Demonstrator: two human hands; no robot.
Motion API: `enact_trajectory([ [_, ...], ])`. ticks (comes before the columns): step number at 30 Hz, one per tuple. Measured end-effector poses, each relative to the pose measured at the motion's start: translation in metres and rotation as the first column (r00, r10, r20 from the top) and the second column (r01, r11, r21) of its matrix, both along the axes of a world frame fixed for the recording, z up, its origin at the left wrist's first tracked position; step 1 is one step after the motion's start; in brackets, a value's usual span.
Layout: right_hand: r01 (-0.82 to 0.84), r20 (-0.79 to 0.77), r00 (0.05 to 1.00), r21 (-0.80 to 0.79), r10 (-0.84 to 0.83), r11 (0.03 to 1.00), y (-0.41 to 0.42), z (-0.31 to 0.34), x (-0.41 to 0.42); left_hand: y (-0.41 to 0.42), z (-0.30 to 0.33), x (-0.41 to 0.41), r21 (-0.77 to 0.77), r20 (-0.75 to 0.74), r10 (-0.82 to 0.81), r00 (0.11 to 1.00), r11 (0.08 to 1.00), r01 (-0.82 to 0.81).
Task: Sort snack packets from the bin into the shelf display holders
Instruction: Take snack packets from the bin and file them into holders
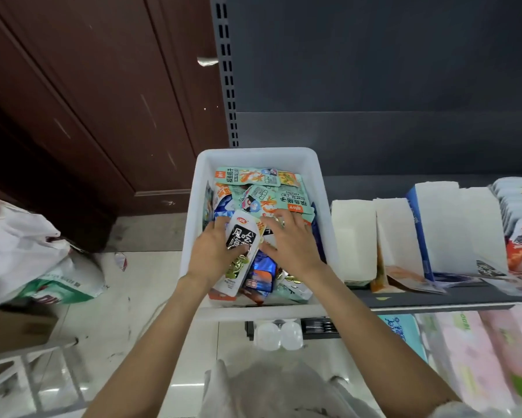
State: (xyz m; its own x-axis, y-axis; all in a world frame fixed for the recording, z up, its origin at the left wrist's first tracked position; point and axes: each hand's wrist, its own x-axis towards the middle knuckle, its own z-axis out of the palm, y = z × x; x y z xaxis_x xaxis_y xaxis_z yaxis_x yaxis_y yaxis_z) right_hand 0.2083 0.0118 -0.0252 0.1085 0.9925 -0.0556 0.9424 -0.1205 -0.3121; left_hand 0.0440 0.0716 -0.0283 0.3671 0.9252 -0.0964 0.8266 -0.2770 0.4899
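The left hand (213, 251) grasps a white packet (241, 245) over the bin (193, 212); the right hand (289, 241) lies released, fingers spread, on the packets. Right, white holders (404, 233) line a dark shelf (434, 298). Left, tile floor (127, 312), brown door (87, 101).

Left hand (213, 251) seemingly gripping, right hand (292, 242) spread flat.

Mixed snack packets (262, 188) — heaped in white bin (253, 153)
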Motion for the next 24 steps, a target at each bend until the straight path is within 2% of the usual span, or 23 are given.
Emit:
enact_trajectory([
  [3,0.031,-0.077,0.996,-0.024,-0.033,0.999,0.005,0.003,0.003,0.005,0.009,-0.006,-0.081,0.111,-0.044,0.993,0.995,0.053],
  [5,0.076,-0.219,0.973,0.002,-0.074,0.997,0.009,0.010,0.004,0.006,0.016,-0.009,-0.121,0.189,-0.081,0.979,0.987,0.105],
  [8,0.095,-0.562,0.821,-0.029,-0.095,0.995,0.007,0.029,0.007,0.004,0.029,-0.010,-0.190,0.353,-0.085,0.932,0.969,0.160],
  [10,0.126,-0.710,0.695,-0.031,-0.111,0.992,0.000,0.042,0.013,0.002,0.037,-0.009,-0.238,0.455,-0.061,0.888,0.953,0.188],
  [13,0.272,-0.798,0.578,-0.011,-0.172,0.962,-0.019,0.061,0.031,-0.001,0.051,-0.004,-0.270,0.492,-0.079,0.867,0.933,0.238],
  [16,0.426,-0.864,0.433,-0.056,-0.258,0.903,-0.044,0.075,0.057,-0.012,0.071,0.014,-0.308,0.555,-0.131,0.822,0.885,0.349],
  [20,0.498,-0.929,0.259,-0.108,-0.266,0.860,-0.085,0.092,0.093,-0.035,0.097,0.061,-0.246,0.627,-0.272,0.730,0.819,0.518],
  [22,0.503,-0.939,0.261,-0.068,-0.226,0.862,-0.110,0.102,0.116,-0.045,0.103,0.086,-0.223,0.641,-0.314,0.701,0.797,0.561],
  [24,0.504,-0.933,0.314,0.010,-0.173,0.864,-0.138,0.113,0.141,-0.057,0.107,0.114,-0.194,0.656,-0.344,0.671,0.783,0.591],
])
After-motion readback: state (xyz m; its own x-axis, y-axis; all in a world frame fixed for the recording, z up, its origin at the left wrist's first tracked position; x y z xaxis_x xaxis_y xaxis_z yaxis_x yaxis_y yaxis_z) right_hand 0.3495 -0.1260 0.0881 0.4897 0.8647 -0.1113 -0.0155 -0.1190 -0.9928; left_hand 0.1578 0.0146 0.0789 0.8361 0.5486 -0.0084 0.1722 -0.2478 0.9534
